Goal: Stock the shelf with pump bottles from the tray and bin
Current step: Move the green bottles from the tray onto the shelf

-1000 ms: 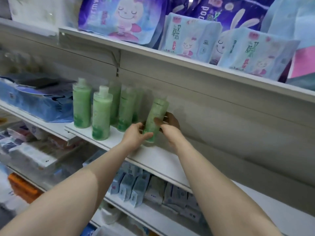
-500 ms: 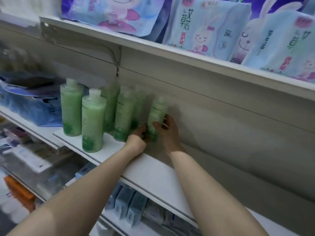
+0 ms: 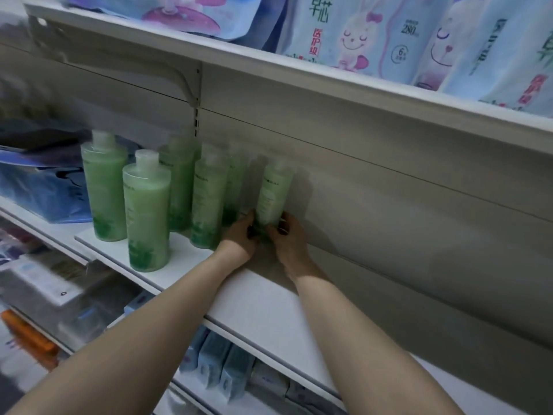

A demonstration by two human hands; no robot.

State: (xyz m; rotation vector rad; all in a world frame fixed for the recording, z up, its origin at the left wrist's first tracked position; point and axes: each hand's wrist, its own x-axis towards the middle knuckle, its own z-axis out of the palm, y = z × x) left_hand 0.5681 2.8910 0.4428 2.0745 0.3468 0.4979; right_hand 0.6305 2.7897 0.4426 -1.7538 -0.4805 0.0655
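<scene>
Several green bottles stand on the white middle shelf (image 3: 263, 301). The rightmost green bottle (image 3: 273, 193) stands upright against the back panel. My left hand (image 3: 239, 236) holds its base from the left, and my right hand (image 3: 288, 235) holds it from the right, fingers curled round the bottom. To the left stand more green bottles, the nearest at the shelf's front (image 3: 146, 217) and another behind it (image 3: 103, 190). No tray or bin is in view.
The upper shelf (image 3: 329, 70) overhangs with pastel soft packs (image 3: 353, 34). A blue pack (image 3: 45, 187) lies on the shelf to the left. Small blue boxes (image 3: 215, 363) fill the lower shelf. Bare shelf surface stretches to the right of the bottles.
The bottle was tilted and held a little off the back panel; now it stands upright near the back. Both hands slid down to its base. The camera moved closer.
</scene>
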